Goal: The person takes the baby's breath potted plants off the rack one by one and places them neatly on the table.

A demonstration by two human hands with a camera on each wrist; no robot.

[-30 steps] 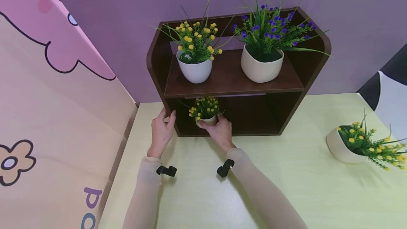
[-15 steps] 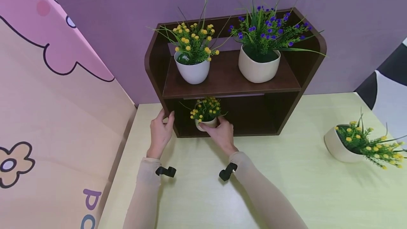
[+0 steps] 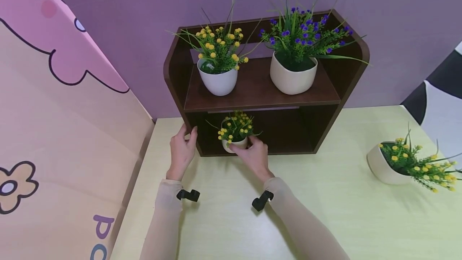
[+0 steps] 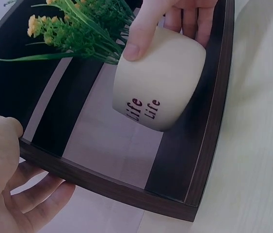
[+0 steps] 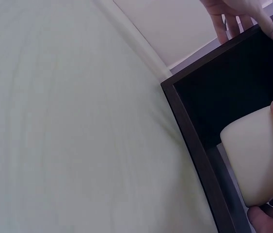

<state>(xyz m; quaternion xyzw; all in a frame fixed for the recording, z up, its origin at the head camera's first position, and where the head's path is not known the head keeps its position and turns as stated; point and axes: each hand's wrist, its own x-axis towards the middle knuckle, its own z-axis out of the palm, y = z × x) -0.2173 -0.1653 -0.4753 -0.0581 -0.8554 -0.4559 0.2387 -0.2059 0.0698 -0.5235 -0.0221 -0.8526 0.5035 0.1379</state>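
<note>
A potted plant (image 3: 238, 128) with yellow flowers and a cream pot stands at the front left of the lower level of a dark brown shelf (image 3: 260, 98). My right hand (image 3: 254, 156) grips the pot, thumb on its near side and fingers on the far side. Red "Life" lettering shows on the pot (image 4: 163, 82) in the left wrist view, where its base is tilted away from the shelf's floor. At the shelf's left side panel (image 3: 172, 73), my left hand (image 3: 181, 151) pinches the edge, with the thumb inside and the fingers outside.
On the upper level stand a white pot (image 3: 218, 82) of yellow flowers and a cream pot (image 3: 293, 76) of purple flowers. Another yellow-flowered plant (image 3: 388, 165) lies on its side at the table's right. A printed panel (image 3: 72, 131) borders the left.
My right hand has drawn the small potted plant slightly right and toward the shelf's front edge. My left hand keeps its place on the side panel. The head view has shifted a little.
</note>
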